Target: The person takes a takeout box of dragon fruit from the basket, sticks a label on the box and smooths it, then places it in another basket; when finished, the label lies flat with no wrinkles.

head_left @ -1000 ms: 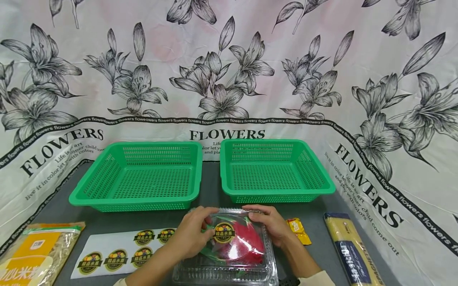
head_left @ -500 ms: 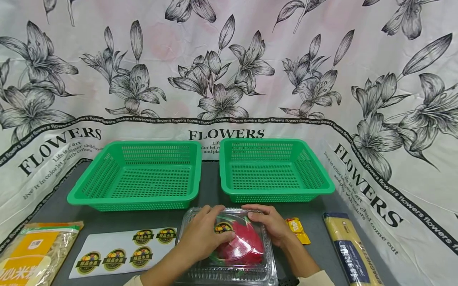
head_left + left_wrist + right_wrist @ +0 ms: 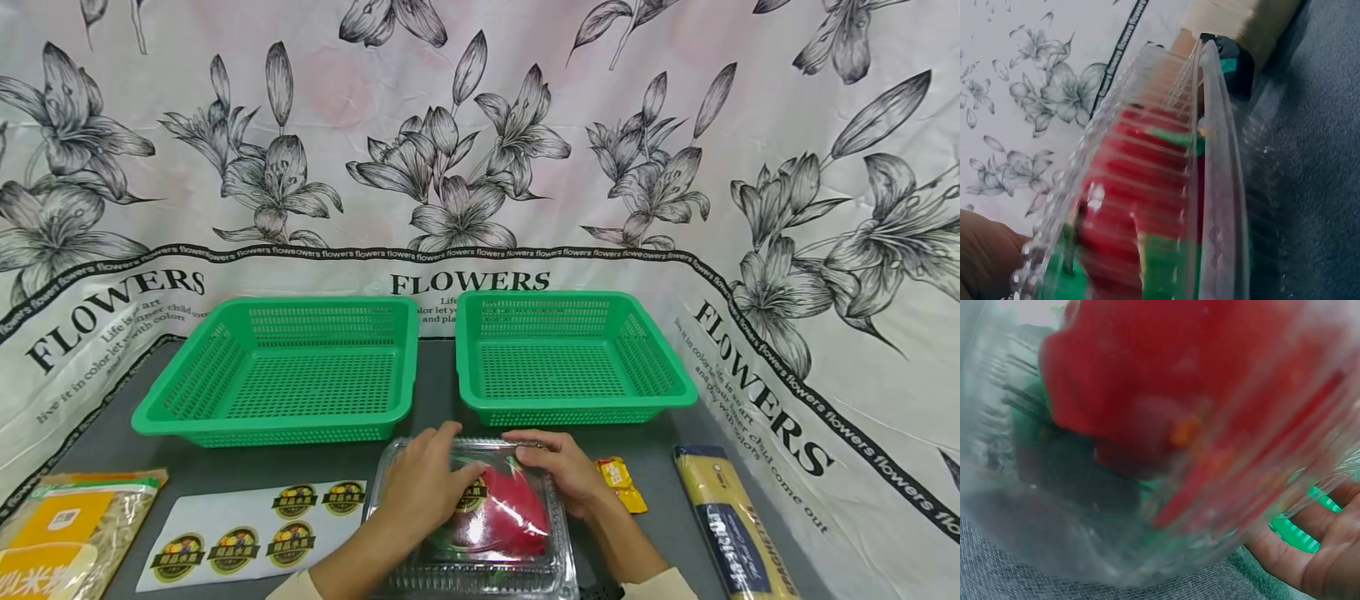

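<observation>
A clear plastic clamshell box (image 3: 480, 577) with a red and green dragon fruit (image 3: 517, 517) inside stands at the front middle of the grey table. My left hand (image 3: 420, 487) lies over the left part of its lid. The left thumb touches a round black and gold sticker (image 3: 471, 498) on the lid, partly covering it. At the far right corner, my right hand (image 3: 566, 475) holds the box, thumb on the lid and fingers along the back rim. In the right wrist view the fruit (image 3: 1147, 381) fills much of the frame, blurred behind the plastic.
Two green plastic baskets (image 3: 285, 429) (image 3: 577, 412) stand at the back. Left of the box lie a sheet of round stickers (image 3: 225, 510) and a yellow bag (image 3: 67, 533). To the right are a small yellow packet (image 3: 621, 483) and a spaghetti pack (image 3: 735, 525).
My left hand first slid right across the lid, its thumb moving over the sticker, then shifted slightly back left with fingers more spread. The right hand kept its hold on the box corner.
</observation>
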Tool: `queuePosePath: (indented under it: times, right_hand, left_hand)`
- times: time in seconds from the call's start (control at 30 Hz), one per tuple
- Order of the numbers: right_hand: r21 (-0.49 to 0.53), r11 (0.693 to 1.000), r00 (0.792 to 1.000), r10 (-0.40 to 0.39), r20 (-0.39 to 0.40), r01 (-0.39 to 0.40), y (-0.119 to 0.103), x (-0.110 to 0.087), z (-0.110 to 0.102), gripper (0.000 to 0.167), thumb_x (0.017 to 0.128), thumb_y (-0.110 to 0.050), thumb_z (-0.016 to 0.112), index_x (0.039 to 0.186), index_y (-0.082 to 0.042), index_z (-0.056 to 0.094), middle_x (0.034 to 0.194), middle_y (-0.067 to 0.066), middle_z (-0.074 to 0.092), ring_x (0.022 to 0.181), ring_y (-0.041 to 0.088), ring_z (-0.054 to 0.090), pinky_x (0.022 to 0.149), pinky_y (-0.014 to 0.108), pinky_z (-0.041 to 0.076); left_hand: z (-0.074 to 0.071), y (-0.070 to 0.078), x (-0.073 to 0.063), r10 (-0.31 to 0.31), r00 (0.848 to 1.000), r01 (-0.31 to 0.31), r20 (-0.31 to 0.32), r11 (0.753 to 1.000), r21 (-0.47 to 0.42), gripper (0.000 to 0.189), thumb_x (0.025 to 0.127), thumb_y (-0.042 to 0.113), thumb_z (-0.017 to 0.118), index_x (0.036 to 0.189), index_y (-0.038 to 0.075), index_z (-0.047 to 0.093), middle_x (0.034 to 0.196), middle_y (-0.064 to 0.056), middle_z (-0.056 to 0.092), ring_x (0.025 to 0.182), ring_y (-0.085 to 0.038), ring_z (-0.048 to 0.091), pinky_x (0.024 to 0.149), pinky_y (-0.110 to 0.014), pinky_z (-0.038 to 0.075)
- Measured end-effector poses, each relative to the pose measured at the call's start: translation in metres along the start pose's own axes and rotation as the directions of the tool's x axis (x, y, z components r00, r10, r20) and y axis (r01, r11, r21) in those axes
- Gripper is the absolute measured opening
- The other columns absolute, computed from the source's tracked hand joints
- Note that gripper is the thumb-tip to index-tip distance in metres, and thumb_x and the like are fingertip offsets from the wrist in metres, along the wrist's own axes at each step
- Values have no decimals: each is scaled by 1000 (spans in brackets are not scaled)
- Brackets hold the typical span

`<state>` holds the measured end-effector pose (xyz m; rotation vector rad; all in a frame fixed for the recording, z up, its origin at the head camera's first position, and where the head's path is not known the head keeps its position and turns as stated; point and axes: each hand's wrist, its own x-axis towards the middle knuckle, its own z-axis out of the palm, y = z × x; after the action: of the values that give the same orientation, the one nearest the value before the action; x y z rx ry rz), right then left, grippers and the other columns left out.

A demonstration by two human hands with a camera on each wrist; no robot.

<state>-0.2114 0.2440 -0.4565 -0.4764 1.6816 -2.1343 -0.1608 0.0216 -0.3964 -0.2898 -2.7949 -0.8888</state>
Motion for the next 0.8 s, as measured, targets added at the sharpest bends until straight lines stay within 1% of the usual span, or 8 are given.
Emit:
queuePosePath:
  times: [0.1, 0.17, 0.27, 0.33, 0.4, 0.5, 0.63, 0.8]
  right_hand:
    - [0, 1000, 1000, 1, -3, -1, 0, 0, 0, 29, 95, -6, 58, 122, -5, 67, 111, 15, 64, 84, 23, 67, 71, 41, 56]
    - [0, 1000, 1000, 5, -10, -5, 1, 0, 0, 29, 94, -6, 59, 122, -5, 68, 111, 15, 64, 84, 23, 67, 71, 41, 56]
    - [-6, 1000, 1000, 8, -20, -8, 1, 1, 0, 30, 94, -6, 59, 123, -2, 66, 111, 16, 64, 84, 24, 67, 71, 41, 56]
    - [-10, 1000, 1000, 7, -25, -7, 1, 1, 0, 30, 94, -6, 59, 123, -1, 65, 111, 16, 64, 85, 25, 67, 71, 42, 56]
    - [-10, 1000, 1000, 5, -29, -5, 1, 1, 1, 30, 94, -6, 59, 123, -1, 65, 111, 15, 65, 84, 25, 67, 70, 41, 56]
    - [-3, 1000, 1000, 0, -27, 0, 1, 1, 1, 29, 94, -5, 59, 122, -3, 67, 110, 15, 65, 85, 25, 67, 70, 41, 56]
    - [1, 1000, 1000, 1, -26, -1, 0, 0, 1, 30, 94, -6, 59, 123, 0, 65, 109, 16, 65, 84, 24, 67, 70, 40, 56]
    - [-7, 1000, 999, 11, -33, -12, 1, 0, 2, 34, 94, -7, 59, 126, 5, 61, 109, 16, 66, 82, 23, 67, 69, 40, 56]
  left_hand:
    - [0, -3, 1, 23, 999, -23, -40, 1000, -10, 49, 80, 27, 80, 119, 4, 63, 96, -13, 64, 86, -31, 65, 67, -46, 53]
    - [0, -5, 1, 35, 998, -36, -53, 999, -22, 46, 81, 22, 80, 119, 3, 63, 94, -13, 65, 83, -30, 64, 67, -46, 53]
    - [-2, -7, 1, 51, 997, -55, -62, 997, -55, 44, 81, 15, 80, 119, 2, 63, 84, -8, 62, 72, -21, 61, 59, -38, 50]
    - [-3, -9, 1, 63, 996, -68, -69, 995, -74, 43, 80, 11, 79, 119, 2, 63, 76, -3, 57, 64, -14, 54, 54, -32, 46]
    - [-5, -11, 1, 73, 995, -80, -71, 992, -100, 42, 80, 9, 79, 119, 3, 63, 72, 2, 51, 60, -10, 48, 50, -28, 41]
    - [-8, -16, 1, 78, 996, -84, -43, 986, -148, 43, 82, 8, 77, 121, 4, 62, 73, 4, 49, 61, -10, 45, 50, -27, 40]
    - [-13, -22, -1, 76, 997, -73, 1, 967, -245, 43, 84, 10, 76, 125, 5, 61, 82, 0, 53, 61, -11, 46, 52, -29, 42]
    - [-18, -28, -6, 109, 994, -110, -21, 936, -334, 43, 84, 9, 76, 124, 7, 62, 88, -3, 56, 60, -10, 47, 53, -29, 43]
